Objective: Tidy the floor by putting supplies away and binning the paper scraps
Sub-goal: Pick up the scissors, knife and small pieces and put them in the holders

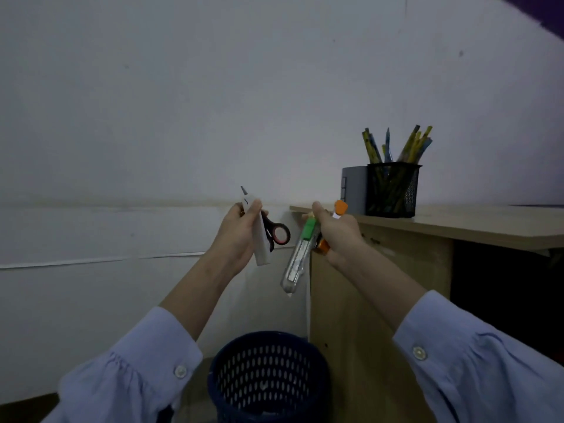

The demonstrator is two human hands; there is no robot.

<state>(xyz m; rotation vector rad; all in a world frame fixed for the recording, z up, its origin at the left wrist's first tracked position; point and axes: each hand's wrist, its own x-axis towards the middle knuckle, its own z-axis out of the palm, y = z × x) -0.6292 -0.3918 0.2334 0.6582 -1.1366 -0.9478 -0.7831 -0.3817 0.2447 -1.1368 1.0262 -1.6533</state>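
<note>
My left hand (236,236) grips a white utility knife (259,236) together with black scissors (276,233) whose loop has a pink lining. My right hand (338,236) grips a clear utility knife with a green slider (297,261), its tip hanging down, plus an orange-capped item (340,207) poking above the fist. Both hands are raised in front of the wall, just left of the desk's corner. A black mesh pencil cup (392,190) full of pencils stands on the desk top. A dark blue perforated waste bin (270,377) stands on the floor below my hands.
The light wooden desk (457,224) fills the right side, its side panel next to the bin. A grey box (354,187) stands beside the pencil cup. A dark opening lies under the desk at right. The plain wall spans the left and back.
</note>
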